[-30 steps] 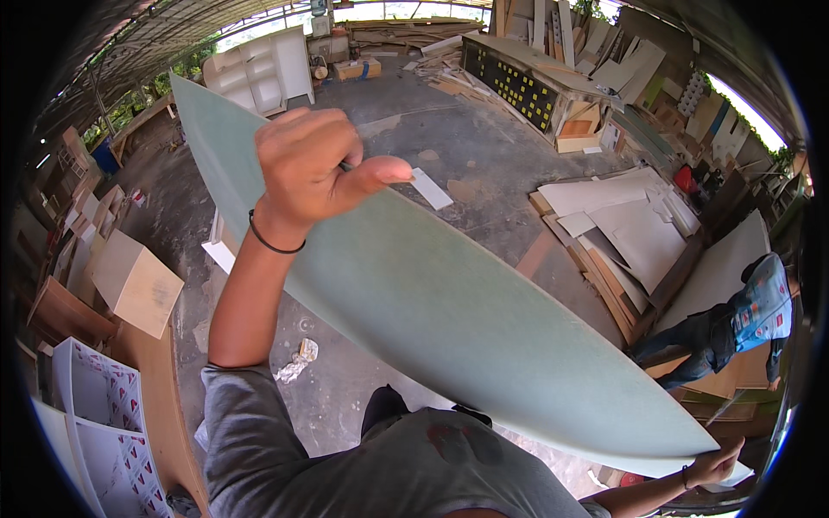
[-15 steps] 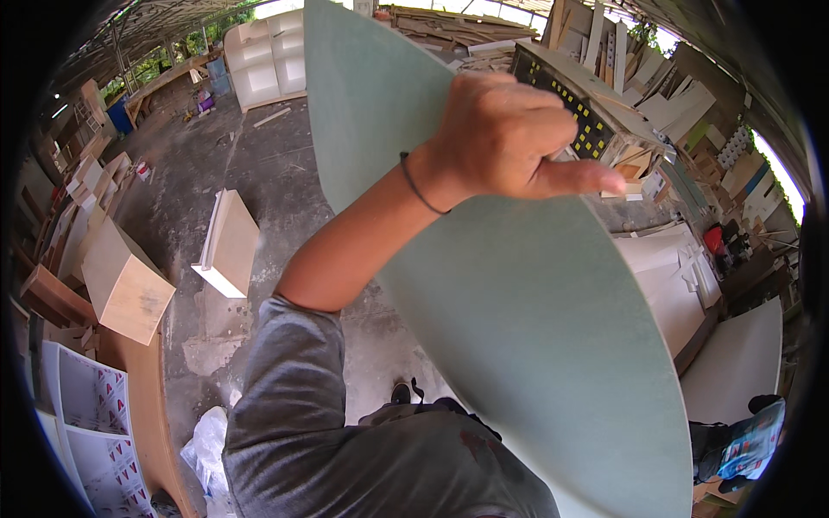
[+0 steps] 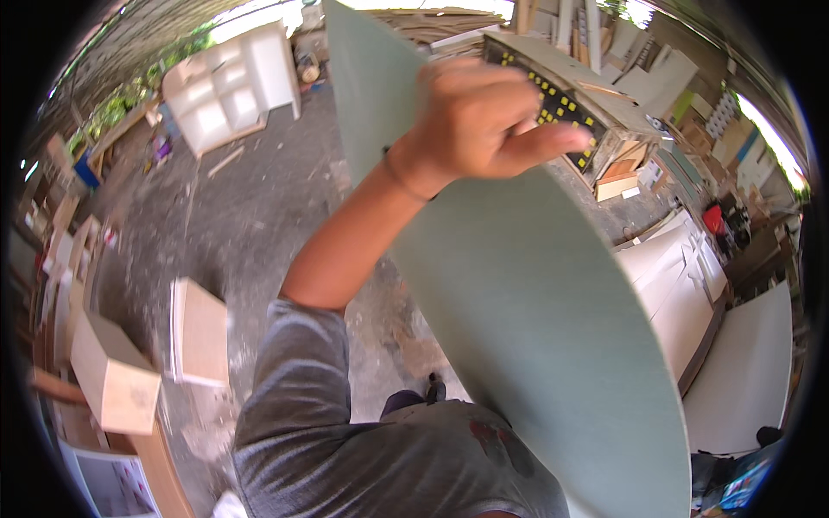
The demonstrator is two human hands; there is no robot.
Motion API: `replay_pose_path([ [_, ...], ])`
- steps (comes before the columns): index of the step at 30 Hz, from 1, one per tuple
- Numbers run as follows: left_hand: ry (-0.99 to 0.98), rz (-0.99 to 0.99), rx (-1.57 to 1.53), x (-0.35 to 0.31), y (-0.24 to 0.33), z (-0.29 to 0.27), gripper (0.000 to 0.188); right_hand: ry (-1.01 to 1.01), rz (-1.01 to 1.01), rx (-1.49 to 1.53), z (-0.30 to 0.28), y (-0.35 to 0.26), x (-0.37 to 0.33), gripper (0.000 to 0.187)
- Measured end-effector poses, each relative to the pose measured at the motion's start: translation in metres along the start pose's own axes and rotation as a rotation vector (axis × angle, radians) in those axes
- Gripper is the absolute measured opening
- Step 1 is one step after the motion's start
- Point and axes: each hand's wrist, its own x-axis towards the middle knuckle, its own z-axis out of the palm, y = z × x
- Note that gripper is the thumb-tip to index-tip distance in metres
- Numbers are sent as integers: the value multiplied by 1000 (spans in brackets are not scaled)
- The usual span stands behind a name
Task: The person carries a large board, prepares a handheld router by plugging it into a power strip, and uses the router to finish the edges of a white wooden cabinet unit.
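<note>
Now, line by line:

Left hand: the left hand [image 3: 479, 116] is raised high, fingers curled over the top edge of the green board [image 3: 535, 328] with the thumb pointing to the right; it is clamped on that edge. A dark band sits on the wrist.

Right hand: not in view, so whether it holds the board lower down cannot be told.

Board: a large pale green panel, standing on edge and tilted, running from the top of the view down past the person's grey shirt [image 3: 380, 457] at the right side of the body, well clear of the concrete floor [image 3: 242, 224].

Step in hand: by my reading, the panel is being carried upright through the workshop, steadied from its top edge.

Next move: this likely calls for a firm grip on the top edge and a clear path, since a sheet this wide can swing.

Surroundings: a white shelf unit [image 3: 229, 91] stands at the far left, light wooden boxes [image 3: 112, 380] lie at the lower left, white panels [image 3: 743, 380] lie at the right.
</note>
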Motion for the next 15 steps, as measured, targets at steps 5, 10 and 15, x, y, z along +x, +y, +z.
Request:
replay_pose_path([
  [5, 12, -94, -24, -59, -96, 22, 57, -7, -9, -25, 86, -97, -25, 50],
  [10, 47, -229, -142, -126, -181, 36, 64, -47, -76, -96, 162, -199, -44, 50],
  [15, 161, -279, -149, -166, -289, 73, 69, -90, -155, -202, 223, -293, -45, 50],
])
